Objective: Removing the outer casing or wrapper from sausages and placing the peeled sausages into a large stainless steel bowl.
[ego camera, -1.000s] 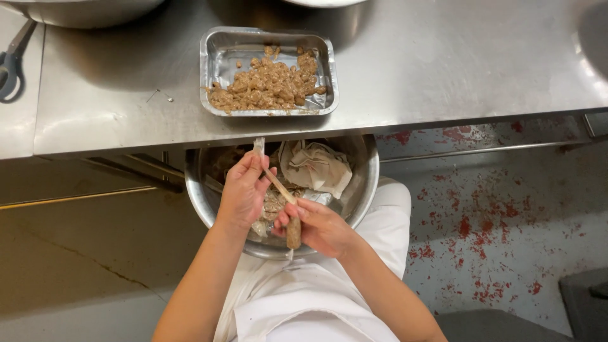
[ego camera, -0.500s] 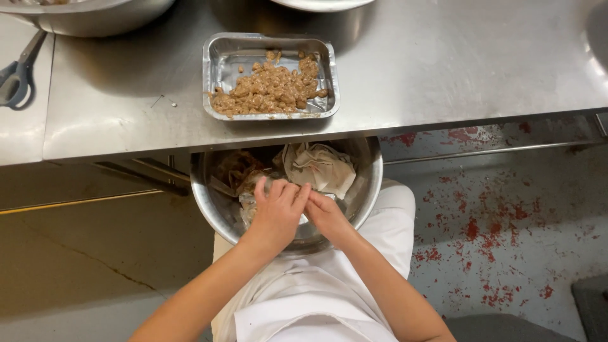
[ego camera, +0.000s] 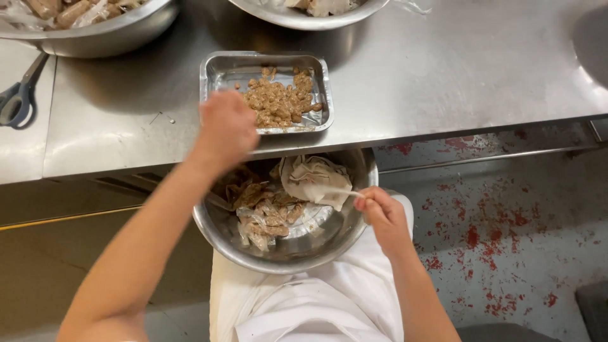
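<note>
We are looking down at a steel bowl (ego camera: 285, 250) resting in our lap, just under the edge of the steel counter (ego camera: 443, 69). Our right hand (ego camera: 382, 215) is pinching a thin pale strip (ego camera: 335, 190) that is stretching across the bowl's rim towards a crumpled off-white wrapper (ego camera: 313, 179) lying inside. Brownish peeled skins (ego camera: 263, 215) are lying in a heap beside it on the bowl's bottom. Our left hand (ego camera: 226, 128) is hovering over the counter's edge, just beside the foil tray (ego camera: 218, 76); its fingers are curled, though we cannot tell whether they are gripping anything. The tray is holding a mound of crumbly brown filling (ego camera: 278, 101). Scissors (ego camera: 19, 95) are lying at the far left, and two larger bowls (ego camera: 101, 28) are sitting at the counter's back edge
</note>
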